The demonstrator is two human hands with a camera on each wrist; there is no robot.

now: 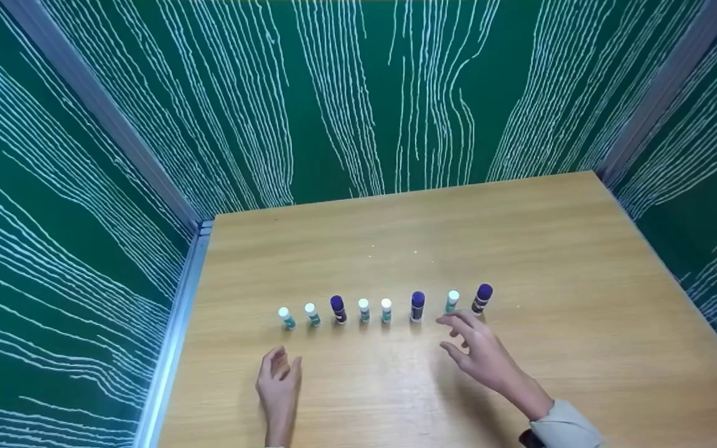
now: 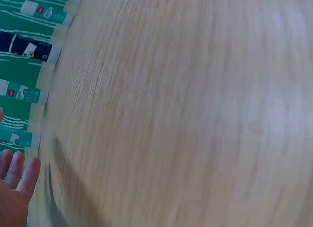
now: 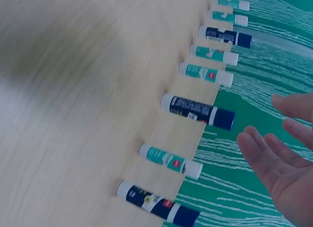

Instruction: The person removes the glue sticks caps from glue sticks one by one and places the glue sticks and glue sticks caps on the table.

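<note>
A row of several upright glue sticks crosses the table, short teal ones with white caps and bigger dark ones with blue-purple caps. Below the left end, nearest the leftmost teal glue stick (image 1: 287, 318), my left hand (image 1: 279, 386) is held with loosely bent fingers and nothing in them. At the other end my right hand (image 1: 489, 361) hovers with parted fingers, holding nothing. It partly covers a teal glue stick (image 1: 452, 300) in the head view and is near the rightmost dark glue stick (image 1: 482, 297). In the right wrist view, a gap separates its fingertips from a dark glue stick (image 3: 195, 111).
The wooden table (image 1: 396, 242) meets a green wall (image 1: 389, 93) with white wavy lines at the back, and similar panels rise on both sides. A metal rail (image 1: 168, 348) runs along the left edge. Small white specks dot the tabletop behind the row.
</note>
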